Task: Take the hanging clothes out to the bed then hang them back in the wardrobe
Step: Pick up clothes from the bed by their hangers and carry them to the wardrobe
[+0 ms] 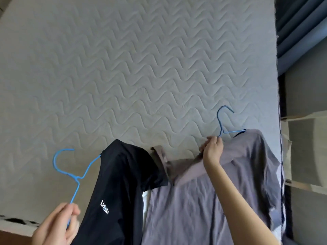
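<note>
At the lower left, the left hand (pixel 56 225) has its fingers and thumb curled round one arm of a blue hanger (pixel 70 172). The hook points away from the person, and the other arm runs into the shoulder of a black garment (pixel 122 183). This garment bears white lettering on the chest and hangs partly off the hanger, with its upper part against the mattress (pixel 123 68). At centre right, the right hand (pixel 211 151) pinches a second blue hanger (pixel 224 121) just below its neck. Whether it also catches the cloth cannot be told. The far arm of that hanger sits inside the shoulder of a grey shirt (pixel 194 200). The shirt is spread across the near edge of the quilted mattress, its collar lying flat and touching the black garment's shoulder, which overlaps it. Blue curtains (pixel 300 23) hang beyond the mattress's right edge.
</note>
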The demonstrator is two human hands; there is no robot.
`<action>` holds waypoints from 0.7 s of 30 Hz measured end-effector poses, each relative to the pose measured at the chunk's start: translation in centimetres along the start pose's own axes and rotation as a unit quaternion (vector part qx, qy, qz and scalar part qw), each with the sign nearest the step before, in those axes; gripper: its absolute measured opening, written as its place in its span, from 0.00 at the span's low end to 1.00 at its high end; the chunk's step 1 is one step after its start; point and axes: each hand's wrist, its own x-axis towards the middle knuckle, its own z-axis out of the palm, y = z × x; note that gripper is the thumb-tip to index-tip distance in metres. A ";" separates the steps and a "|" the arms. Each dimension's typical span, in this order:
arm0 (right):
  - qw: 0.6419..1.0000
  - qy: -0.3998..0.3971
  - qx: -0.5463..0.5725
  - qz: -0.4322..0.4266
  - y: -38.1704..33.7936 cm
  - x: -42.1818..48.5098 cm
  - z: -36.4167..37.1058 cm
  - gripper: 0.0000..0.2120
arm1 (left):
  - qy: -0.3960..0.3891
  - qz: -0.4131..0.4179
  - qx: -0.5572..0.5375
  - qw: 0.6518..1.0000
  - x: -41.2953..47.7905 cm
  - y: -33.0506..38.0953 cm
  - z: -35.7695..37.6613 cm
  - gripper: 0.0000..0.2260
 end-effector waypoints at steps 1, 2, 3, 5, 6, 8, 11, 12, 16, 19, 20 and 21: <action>1.000 -0.015 -0.012 -0.004 0.3 -2.6 -1.6 0.12 | 0.008 0.010 -0.036 0.999 -1.3 0.3 0.1 0.12; 0.999 -0.031 -0.028 -0.006 0.7 -5.2 -3.3 0.12 | 0.005 0.023 -0.053 0.998 -2.9 1.0 -0.1 0.12; 0.998 -0.044 -0.050 -0.013 1.2 -7.8 -5.0 0.12 | 0.006 0.034 -0.049 0.998 -4.2 1.2 -0.6 0.12; 0.994 -0.064 -0.083 -0.042 1.4 -12.8 -8.2 0.14 | 0.019 0.068 -0.061 0.996 -6.4 1.7 -1.8 0.12; 0.991 -0.074 -0.093 -0.057 1.2 -15.3 -9.7 0.15 | 0.008 0.081 -0.066 0.995 -7.4 1.8 -2.7 0.12; 0.987 -0.100 -0.100 -0.080 0.4 -20.6 -12.1 0.16 | -0.002 0.099 -0.078 0.992 -9.4 1.7 -5.2 0.12; 0.977 -0.151 -0.096 -0.116 -1.4 -28.9 -14.4 0.16 | -0.012 0.136 -0.096 0.986 -12.7 0.5 -10.4 0.11; 0.972 -0.173 -0.096 -0.126 -1.8 -31.6 -14.9 0.16 | -0.012 0.150 -0.100 0.984 -13.9 0.0 -12.4 0.11; 0.940 -0.291 -0.099 -0.151 -2.4 -41.8 -16.5 0.18 | 0.001 0.189 -0.142 0.972 -19.1 -2.6 -21.7 0.11; 0.901 -0.381 -0.116 -0.172 -1.4 -49.3 -16.7 0.20 | 0.020 0.214 -0.173 0.961 -23.0 -5.1 -28.8 0.10; 0.887 -0.404 -0.125 -0.187 -0.7 -51.7 -16.8 0.20 | 0.027 0.222 -0.184 0.957 -24.2 -6.2 -31.0 0.10; 0.873 -0.423 -0.135 -0.204 0.0 -54.2 -16.8 0.20 | 0.035 0.227 -0.198 0.953 -25.4 -7.3 -33.2 0.10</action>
